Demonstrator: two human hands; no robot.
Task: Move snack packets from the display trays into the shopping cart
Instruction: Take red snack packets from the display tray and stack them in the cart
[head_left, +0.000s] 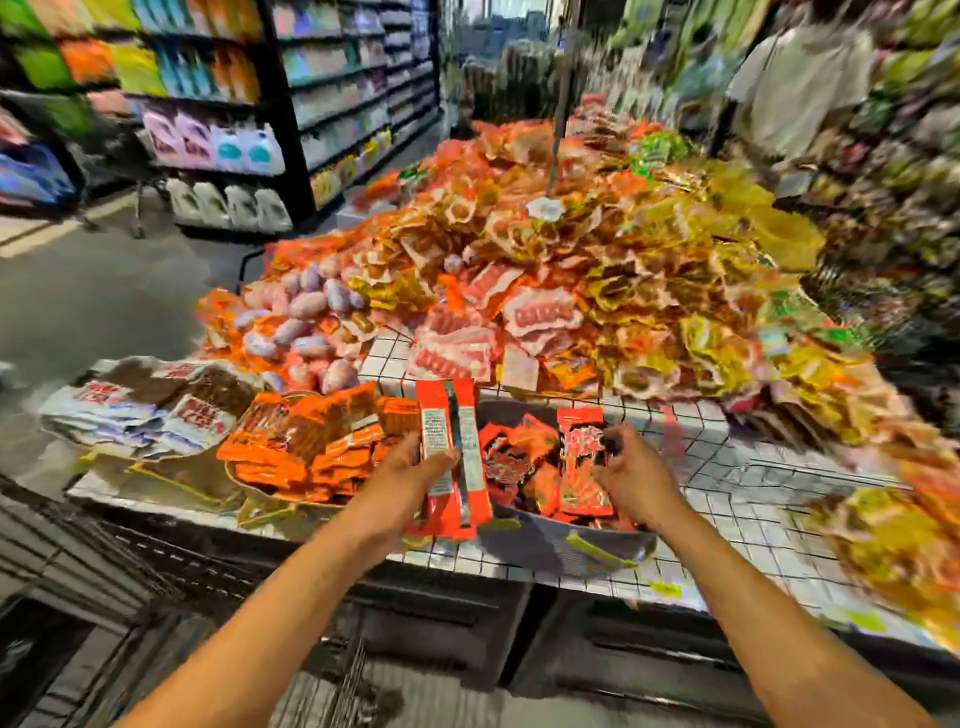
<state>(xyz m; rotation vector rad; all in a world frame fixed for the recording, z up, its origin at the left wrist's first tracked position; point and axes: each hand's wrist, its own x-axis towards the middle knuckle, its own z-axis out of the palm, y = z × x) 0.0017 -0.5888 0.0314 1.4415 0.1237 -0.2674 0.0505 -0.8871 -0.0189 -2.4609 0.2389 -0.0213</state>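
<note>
At the front edge of the tiled counter (727, 467), the left hand (410, 467) grips a stack of packets (452, 441), thumb laid across the printed face and fingers curled behind. The stack's long axis points away from the person, top end tipped up over the counter. The right hand (634, 467) reaches into the grey tray (545, 540) at that same front edge. Its curled fingertips pinch the right side of a red packet (582, 462), which stands lengthwise among the loose packets there. The shopping cart (332, 680) lies below the front edge, down and to the left of both hands, so the left hand is the nearer one and the right would have to cross over. Both loads look set to travel back toward the person and downward. Only a few wires of the cart show at the bottom edge, badly smeared, and whether it holds anything cannot be told. The right fingertips are blurred, so the exact contact is a judgement. Print on every packet is unreadable.
</note>
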